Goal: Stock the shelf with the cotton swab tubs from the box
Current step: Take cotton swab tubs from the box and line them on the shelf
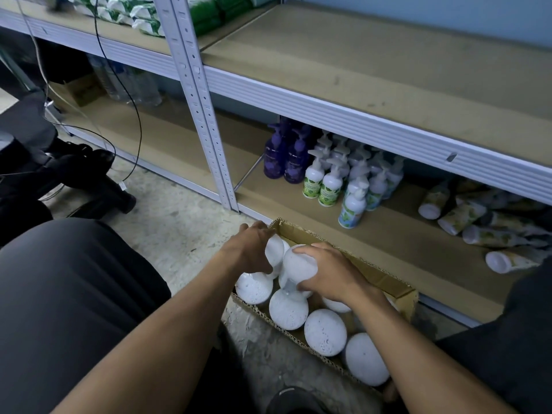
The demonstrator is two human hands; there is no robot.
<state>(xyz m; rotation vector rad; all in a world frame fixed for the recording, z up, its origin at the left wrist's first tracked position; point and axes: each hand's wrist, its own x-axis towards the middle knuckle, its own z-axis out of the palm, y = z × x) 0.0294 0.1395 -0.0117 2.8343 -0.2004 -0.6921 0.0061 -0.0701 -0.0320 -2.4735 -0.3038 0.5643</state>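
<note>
**Both hands in the box, one tub each, shelf ahead and above**

We crouch over the cardboard box [397, 289] on the floor, set just in front of the bottom shelf. It holds a cluster of cotton swab tubs [325, 328], white lids up, standing upright so their long axes run vertical.

Our right hand [330, 274] wraps from above and the side round a raised tub [298, 262], which tilts with its lid toward the left hand; fingers curl over the lid edge. Our left hand [249, 249] grips a second tub [274, 251] at the box's far-left corner, thumb and fingers closed round it. The two held tubs sit just beside each other, nearly touching.

The middle shelf [388, 64] lies up and forward from both hands, its brown board bare across the right bay. The bottom shelf [388, 234] is nearer, straight ahead past the box's far wall, and carries pump bottles [324, 186] and lying tubes [466, 216], with bare board between them.

We judge the lift is under way: both tubs must rise clear of the box wall, then travel forward. Which shelf is meant we cannot tell.
</note>
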